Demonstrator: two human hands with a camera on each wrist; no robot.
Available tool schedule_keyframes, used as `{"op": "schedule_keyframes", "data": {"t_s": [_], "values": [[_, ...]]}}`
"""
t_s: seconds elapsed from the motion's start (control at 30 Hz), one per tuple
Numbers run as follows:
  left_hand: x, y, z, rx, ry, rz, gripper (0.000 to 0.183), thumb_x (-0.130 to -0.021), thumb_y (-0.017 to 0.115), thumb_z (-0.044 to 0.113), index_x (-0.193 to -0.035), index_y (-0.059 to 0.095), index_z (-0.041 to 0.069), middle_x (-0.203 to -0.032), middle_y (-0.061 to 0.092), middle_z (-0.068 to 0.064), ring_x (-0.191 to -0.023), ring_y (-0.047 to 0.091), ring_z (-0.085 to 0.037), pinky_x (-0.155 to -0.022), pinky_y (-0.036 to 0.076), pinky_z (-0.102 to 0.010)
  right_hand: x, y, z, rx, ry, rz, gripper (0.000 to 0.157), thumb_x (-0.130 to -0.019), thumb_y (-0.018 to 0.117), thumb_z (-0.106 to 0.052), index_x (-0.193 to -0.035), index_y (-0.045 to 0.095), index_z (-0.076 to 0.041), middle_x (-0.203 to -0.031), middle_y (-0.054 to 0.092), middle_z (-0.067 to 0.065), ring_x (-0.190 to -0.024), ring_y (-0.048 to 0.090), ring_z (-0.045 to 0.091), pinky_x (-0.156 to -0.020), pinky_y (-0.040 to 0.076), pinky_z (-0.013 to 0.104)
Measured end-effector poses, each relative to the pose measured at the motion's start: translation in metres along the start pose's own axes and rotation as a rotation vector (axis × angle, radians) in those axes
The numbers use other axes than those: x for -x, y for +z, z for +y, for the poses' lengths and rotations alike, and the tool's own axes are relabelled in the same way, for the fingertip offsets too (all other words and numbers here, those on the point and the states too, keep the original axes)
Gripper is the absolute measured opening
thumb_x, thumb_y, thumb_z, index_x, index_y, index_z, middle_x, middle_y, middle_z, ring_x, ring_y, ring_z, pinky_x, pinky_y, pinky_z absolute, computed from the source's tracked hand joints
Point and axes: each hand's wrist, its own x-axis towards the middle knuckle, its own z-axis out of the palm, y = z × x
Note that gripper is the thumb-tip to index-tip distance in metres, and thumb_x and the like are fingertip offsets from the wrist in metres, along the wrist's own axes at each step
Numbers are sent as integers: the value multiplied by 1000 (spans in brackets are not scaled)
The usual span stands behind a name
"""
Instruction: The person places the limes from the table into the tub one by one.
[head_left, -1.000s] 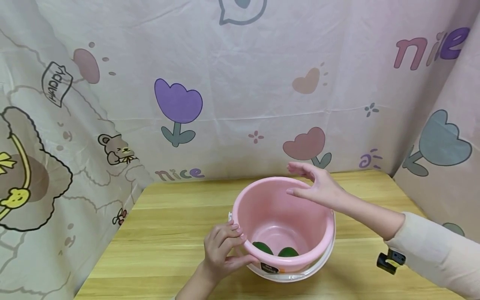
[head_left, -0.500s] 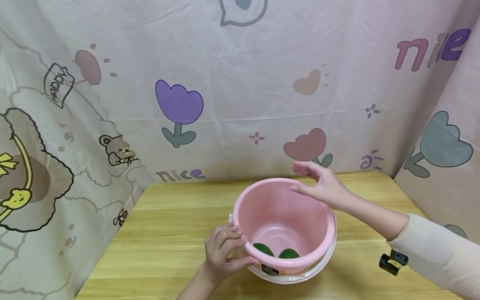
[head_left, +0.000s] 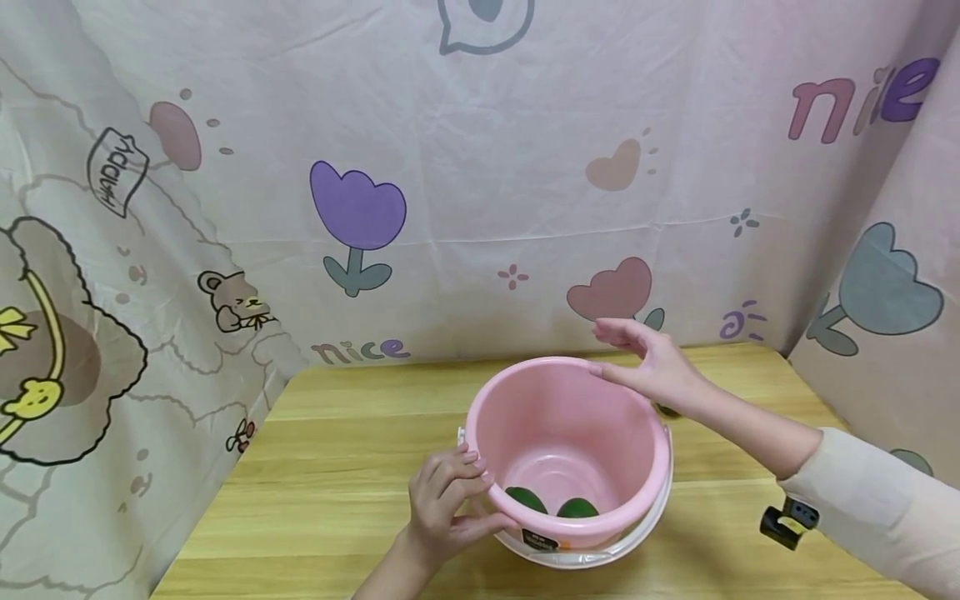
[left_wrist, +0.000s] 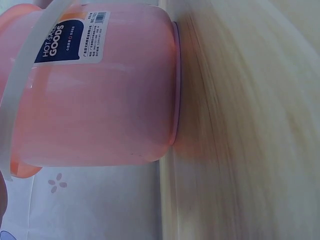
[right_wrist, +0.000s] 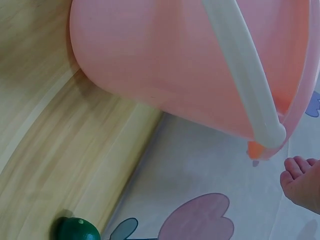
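A pink bucket [head_left: 510,400] with a white handle [head_left: 600,557] stands on the wooden table, its mouth tilted toward me in the head view. My left hand [head_left: 442,500] holds its rim at the front left, fingertips over the edge and thumb along the front. Two dark green, rounded fruits [head_left: 577,507] lie inside at the bottom, partly hidden by the near rim. Fingers extended, my right hand [head_left: 656,367] hovers by the far right rim with nothing in it. Beyond the bucket, a green round fruit [right_wrist: 79,230] with a pale stem spot sits on the table.
The wooden table [head_left: 337,467] meets a printed cloth backdrop [head_left: 480,167] at its back edge, and more cloth hangs along both sides. A small black wrist camera [head_left: 787,523] is strapped to my right sleeve. The bucket carries a dark label [left_wrist: 65,42].
My right hand has shifted slightly right, away from the bucket's mouth. Part of a dark round thing now shows beneath its wrist. The left hand and bucket stay in place.
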Motion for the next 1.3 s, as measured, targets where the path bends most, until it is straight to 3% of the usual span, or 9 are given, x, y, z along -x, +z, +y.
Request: {"op": "schedule_keyframes", "data": {"t_s": [0.2, 0.6, 0.83, 1.1, 1.3], "values": [[0, -1, 1, 0, -10, 2, 49, -78, 72, 49, -69, 60, 2, -71, 61, -9, -68, 58, -24, -67, 58, -32, 1, -4, 0, 20, 34, -5, 59, -81, 76, -20, -133, 50, -6, -129, 58, 13, -120, 54, 28, -103, 45, 40], [1, -1, 0, 8, -13, 3, 50, -77, 73, 49, -70, 60, 2, -71, 61, -8, -68, 59, -24, -68, 58, -32, 2, -12, 5, 55, 45, 15, 59, -82, 74, -21, -132, 49, -4, -128, 58, 16, -120, 54, 32, -103, 44, 46], [1, 0, 0, 8, -16, -1, 49, -77, 72, 49, -70, 61, 1, -71, 60, -9, -69, 59, -24, -69, 58, -32, 2, -16, 9, 53, 77, 26, 61, -83, 74, -25, -134, 47, -5, -132, 55, 15, -123, 53, 30, -104, 44, 38], [2, 0, 0, 11, -14, -3, 49, -78, 72, 49, -70, 61, 1, -70, 61, -9, -68, 59, -24, -68, 58, -32, 4, -17, 15, 74, 89, 31, 63, -84, 73, -25, -135, 45, -2, -134, 53, 19, -123, 50, 35, -106, 40, 51], [1, 0, 1, 6, -11, -2, 49, -78, 72, 49, -70, 60, 2, -70, 60, -8, -68, 59, -24, -67, 58, -32, 4, -20, 19, 88, 108, 40, 65, -83, 74, -27, -136, 44, -2, -134, 52, 20, -124, 49, 36, -106, 40, 53]]}}
